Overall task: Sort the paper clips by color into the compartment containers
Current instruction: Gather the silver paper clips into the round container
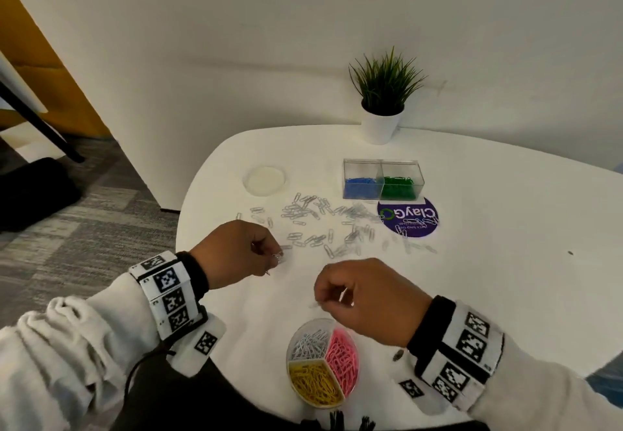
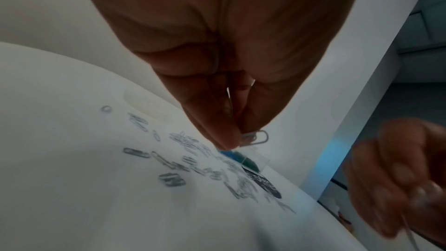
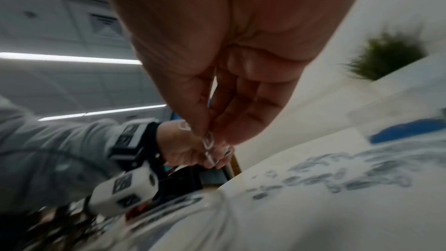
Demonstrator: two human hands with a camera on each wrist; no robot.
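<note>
Several white paper clips [image 1: 317, 220] lie scattered across the middle of the white table [image 1: 505, 279]. My left hand [image 1: 269, 257] hovers at the pile's near left edge and pinches a few white clips [image 2: 255, 137] between thumb and fingertips. My right hand [image 1: 325, 299] hangs just above the round three-part container [image 1: 322, 361] and pinches white clips [image 3: 209, 145]. That container holds white, pink and yellow clips. A clear rectangular box [image 1: 382, 179] at the back holds blue and green clips.
A round clear lid [image 1: 264, 177] lies at the back left of the table. A potted plant [image 1: 382, 103] stands against the wall. A purple round sticker [image 1: 409, 216] lies in front of the rectangular box. The table's curved edge runs close to my left wrist.
</note>
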